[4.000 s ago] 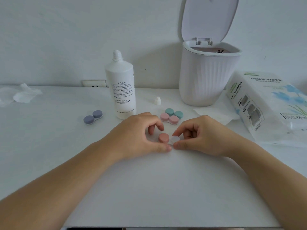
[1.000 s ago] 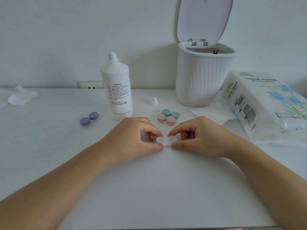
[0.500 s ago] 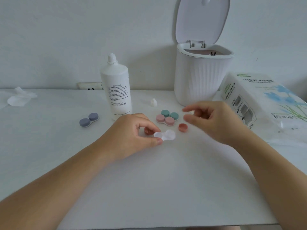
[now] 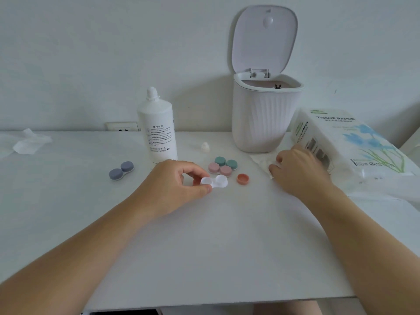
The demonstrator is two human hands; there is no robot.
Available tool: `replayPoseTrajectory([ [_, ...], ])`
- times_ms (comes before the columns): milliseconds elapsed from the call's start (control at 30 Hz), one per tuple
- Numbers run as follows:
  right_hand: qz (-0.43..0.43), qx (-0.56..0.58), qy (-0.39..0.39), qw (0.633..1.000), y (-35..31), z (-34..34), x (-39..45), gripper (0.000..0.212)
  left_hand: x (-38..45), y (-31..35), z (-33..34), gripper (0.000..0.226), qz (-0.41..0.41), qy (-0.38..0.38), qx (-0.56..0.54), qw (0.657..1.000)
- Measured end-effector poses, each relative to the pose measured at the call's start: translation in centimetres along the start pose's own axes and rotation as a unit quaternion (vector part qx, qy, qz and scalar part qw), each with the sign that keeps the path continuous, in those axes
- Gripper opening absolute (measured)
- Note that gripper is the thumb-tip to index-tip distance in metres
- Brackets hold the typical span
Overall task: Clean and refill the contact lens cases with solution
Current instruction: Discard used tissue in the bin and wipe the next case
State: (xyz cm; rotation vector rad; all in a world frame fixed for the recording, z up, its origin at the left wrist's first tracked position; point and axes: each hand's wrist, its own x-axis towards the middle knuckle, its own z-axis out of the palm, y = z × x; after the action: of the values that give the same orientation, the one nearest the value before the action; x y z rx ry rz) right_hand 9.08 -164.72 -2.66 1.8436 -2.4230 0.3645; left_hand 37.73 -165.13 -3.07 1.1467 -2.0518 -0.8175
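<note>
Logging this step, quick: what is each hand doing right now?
Left hand: pinching the open white lens case.
Right hand: on the loose tissue, fingers curled at its edge; a firm grip cannot be told.

Both caps are off now, and one orange cap (image 4: 242,178) sits loose on the table. The right hand (image 4: 297,171) leaves the white case (image 4: 214,181) and reaches a tissue (image 4: 263,161).

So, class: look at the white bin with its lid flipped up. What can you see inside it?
Inside the bin, only a pinkish liner near the rim and a small dark object show. The front wall hides everything deeper, so its contents cannot be told.
</note>
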Motion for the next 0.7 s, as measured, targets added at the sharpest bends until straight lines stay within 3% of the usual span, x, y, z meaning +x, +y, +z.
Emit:
replayPoseTrajectory([
  [467,-0.013,0.1,0.05,0.994,0.0,1.3,-0.6,0.022,0.8,0.9,-0.7,0.01,-0.023,0.033,-0.027,0.999],
  [700,-0.03,0.14,0.035,0.989,0.7,1.4,-1.1,0.02,2.7,3.5,-1.4,0.008,-0.028,0.078,-0.038,0.996],
])
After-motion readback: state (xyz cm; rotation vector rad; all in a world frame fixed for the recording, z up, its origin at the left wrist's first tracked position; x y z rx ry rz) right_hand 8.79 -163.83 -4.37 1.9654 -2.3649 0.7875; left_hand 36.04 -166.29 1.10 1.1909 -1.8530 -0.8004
